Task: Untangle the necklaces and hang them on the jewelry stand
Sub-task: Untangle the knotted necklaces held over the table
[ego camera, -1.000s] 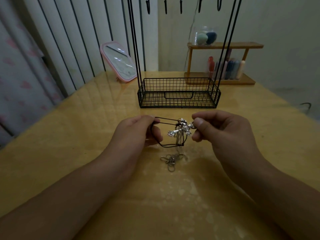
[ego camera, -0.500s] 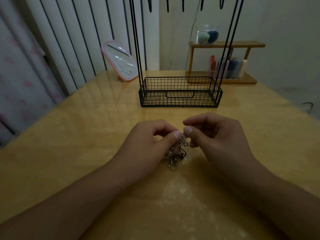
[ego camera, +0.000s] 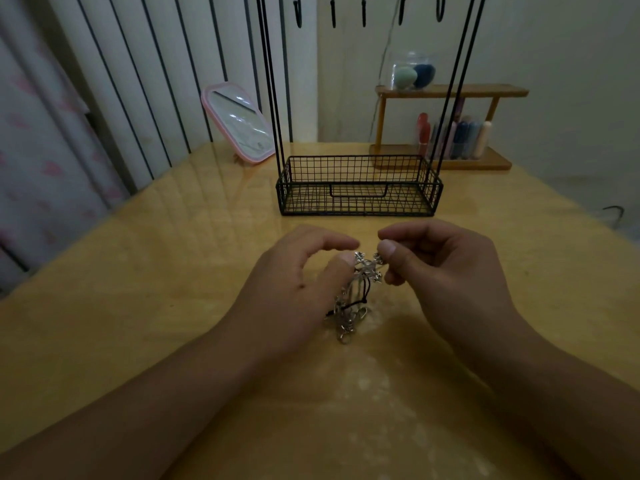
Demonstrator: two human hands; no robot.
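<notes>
A tangle of necklaces [ego camera: 349,306], silver chains with a black cord and a silver cross pendant [ego camera: 367,268], hangs between my hands just above the wooden table. My right hand [ego camera: 440,268] pinches the right arm of the pendant between thumb and forefinger. My left hand [ego camera: 298,282] is curled beside it, thumb tip against the pendant's left side and forefinger arched over it. The chains' lower ends rest on the table. The black wire jewelry stand [ego camera: 358,187] stands behind, its basket base in front of me and its hooks [ego camera: 363,12] high at the top edge.
A pink-framed mirror [ego camera: 239,123] leans at the back left. A wooden shelf [ego camera: 446,91] with a jar of sponges and several tubes stands at the back right, behind the stand. A curtain and striped wall lie to the left.
One second ago my hands held the black cord stretched in a loop; they then came together. Now the left forefinger has lifted off, and the pendant shows between the hands.
</notes>
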